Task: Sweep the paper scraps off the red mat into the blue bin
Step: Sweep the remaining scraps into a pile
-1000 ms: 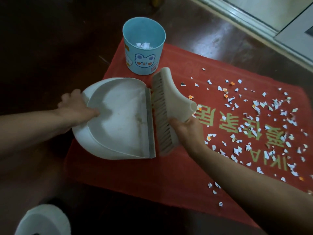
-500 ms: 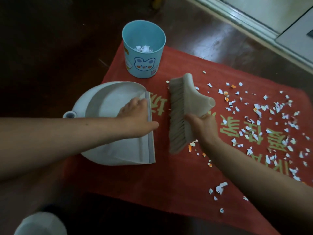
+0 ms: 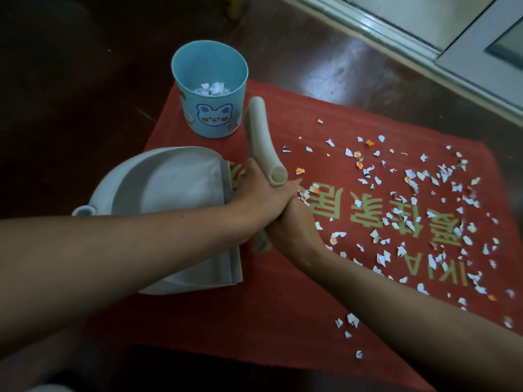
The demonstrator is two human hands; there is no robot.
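While your two hands meet over the brush (image 3: 259, 128), its smooth, cream plastic back curves up toward the blue bin (image 3: 210, 114) and its hollow round handle end points at you. Your left hand (image 3: 259, 193) reaches across the dustpan (image 3: 169, 182) and wraps its fingers round the base of the handle. Your right hand (image 3: 293, 226) presses against it from below and closes on the same brush, though the left hand covers most of its fingers. The bristles below your hands are a blur.

The dustpan is a shallow white plastic scoop with a rounded back and a straight lip, lying flat on the left part of the red mat (image 3: 283, 306). The mat is coarse woven cloth with pale green lettering (image 3: 365, 205). The paper scraps (image 3: 351, 320), small, torn and mostly white, lie scattered over its right half. More sit inside the bin, a smooth tapered cup with a rabbit print, standing on the mat's far left corner. Dark glossy floor (image 3: 339, 60) surrounds the mat.
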